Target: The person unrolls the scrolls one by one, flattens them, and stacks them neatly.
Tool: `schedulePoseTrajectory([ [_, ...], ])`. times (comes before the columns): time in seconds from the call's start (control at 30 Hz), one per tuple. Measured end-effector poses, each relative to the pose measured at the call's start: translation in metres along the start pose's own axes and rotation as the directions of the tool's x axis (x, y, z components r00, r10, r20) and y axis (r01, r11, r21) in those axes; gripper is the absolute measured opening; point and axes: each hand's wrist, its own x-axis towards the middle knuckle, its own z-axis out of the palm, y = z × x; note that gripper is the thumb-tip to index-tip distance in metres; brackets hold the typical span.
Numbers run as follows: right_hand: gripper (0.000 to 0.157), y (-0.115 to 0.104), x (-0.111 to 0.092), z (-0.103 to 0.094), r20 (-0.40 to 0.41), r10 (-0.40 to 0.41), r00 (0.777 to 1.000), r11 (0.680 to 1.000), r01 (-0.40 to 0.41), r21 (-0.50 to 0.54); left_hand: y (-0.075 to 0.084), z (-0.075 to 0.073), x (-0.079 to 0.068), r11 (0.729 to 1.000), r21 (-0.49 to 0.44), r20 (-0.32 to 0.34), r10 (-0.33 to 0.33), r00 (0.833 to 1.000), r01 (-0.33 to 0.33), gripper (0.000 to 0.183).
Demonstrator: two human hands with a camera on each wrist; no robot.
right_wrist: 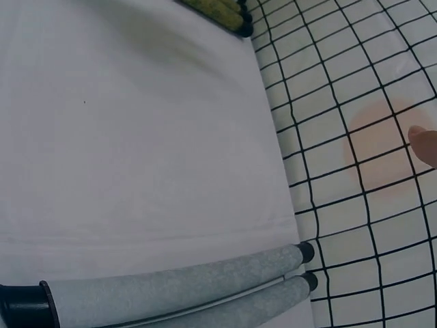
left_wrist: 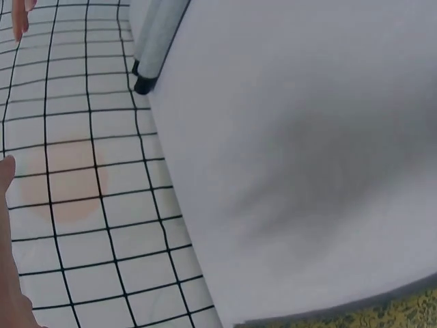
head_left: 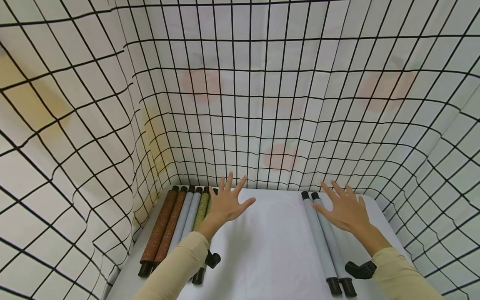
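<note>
Both hands hover with spread fingers and hold nothing. My left hand (head_left: 225,203) is above the table's left part, overlapping the yellow-green patterned tubes (head_left: 202,207) in the head view. Left of these lie pale grey-blue tubes (head_left: 185,214) and brown patterned tubes (head_left: 161,231), side by side, with black end caps. My right hand (head_left: 346,210) is over the right part, close to two more grey-blue tubes (head_left: 318,233) that lie next to each other. The right wrist view shows these two tubes (right_wrist: 177,283) along its bottom; only the thumb (right_wrist: 425,145) appears there.
A white-covered table (head_left: 270,241) bears the tubes. Black wire or net mesh (head_left: 247,96) rises at the back and both sides, in front of white cloth with faint orange and yellow patches. A black device (head_left: 361,270) sits at the right wrist, another (head_left: 213,259) at the left.
</note>
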Motion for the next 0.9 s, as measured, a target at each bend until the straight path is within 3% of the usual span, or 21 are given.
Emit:
schedulePoseTrajectory([
  [0.23, 0.078, 0.019, -0.009, 0.008, -0.119, -0.054, 0.991, 0.999, 0.052, -0.018, 0.016, 0.017, 0.002, 0.998, -0.063, 0.028, 0.011, 1.000, -0.009, 0.083],
  [0.53, 0.054, 0.042, -0.024, 0.033, -0.297, -0.049, 0.954, 0.979, 0.105, 0.177, 0.048, 0.040, 0.001, 0.993, -0.117, 0.100, 0.034, 0.994, -0.023, 0.085],
  [0.9, 0.044, 0.054, -0.048, 0.059, -0.307, 0.014, 0.952, 0.947, 0.086, 0.311, 0.085, 0.070, -0.002, 0.966, -0.256, 0.114, 0.076, 0.991, -0.045, 0.083],
])
